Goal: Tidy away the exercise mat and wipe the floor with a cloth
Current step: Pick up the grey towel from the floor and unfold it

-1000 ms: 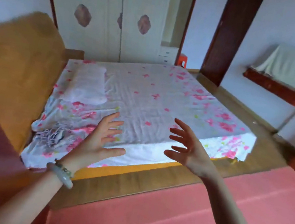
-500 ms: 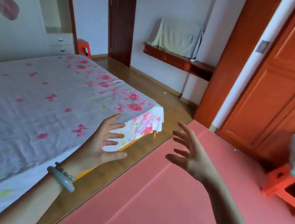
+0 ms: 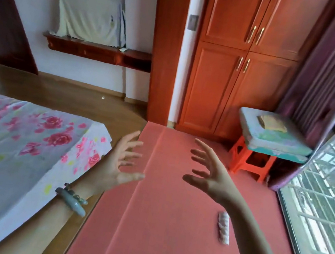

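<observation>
Our left hand (image 3: 116,166) and right hand (image 3: 212,177) hover empty, fingers spread wide, above the mat (image 3: 166,227) lying flat beside the bed (image 3: 13,144); it looks light and foldable, best gripped at an edge.

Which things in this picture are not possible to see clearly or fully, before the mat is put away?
- Pink mat, head view: its near end is cut off by the bottom edge; the right arm covers part.
- Small rolled item on the mat: too small to identify.
- Tan object on the cushioned stool: too blurred to name.
- Bed: cut off by the left edge.
- Left hand and right hand: open, holding nothing.
</observation>
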The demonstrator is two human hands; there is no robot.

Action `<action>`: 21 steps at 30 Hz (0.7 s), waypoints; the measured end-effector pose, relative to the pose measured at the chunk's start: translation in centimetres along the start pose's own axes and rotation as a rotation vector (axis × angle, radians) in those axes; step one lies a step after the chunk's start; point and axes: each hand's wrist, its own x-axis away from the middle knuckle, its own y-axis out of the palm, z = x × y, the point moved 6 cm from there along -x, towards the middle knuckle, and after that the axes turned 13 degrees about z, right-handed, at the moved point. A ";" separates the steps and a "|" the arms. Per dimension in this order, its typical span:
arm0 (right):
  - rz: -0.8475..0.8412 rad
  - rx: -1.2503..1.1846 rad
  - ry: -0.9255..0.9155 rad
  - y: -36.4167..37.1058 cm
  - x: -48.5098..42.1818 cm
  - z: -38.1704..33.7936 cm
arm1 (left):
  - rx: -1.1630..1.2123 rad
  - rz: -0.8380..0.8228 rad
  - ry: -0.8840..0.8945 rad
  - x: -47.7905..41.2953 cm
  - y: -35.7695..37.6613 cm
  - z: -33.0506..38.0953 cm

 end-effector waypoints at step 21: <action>0.359 0.044 0.152 -15.6 -25.7 13.2 | 0.034 -0.425 0.038 -34.5 21.2 -8.5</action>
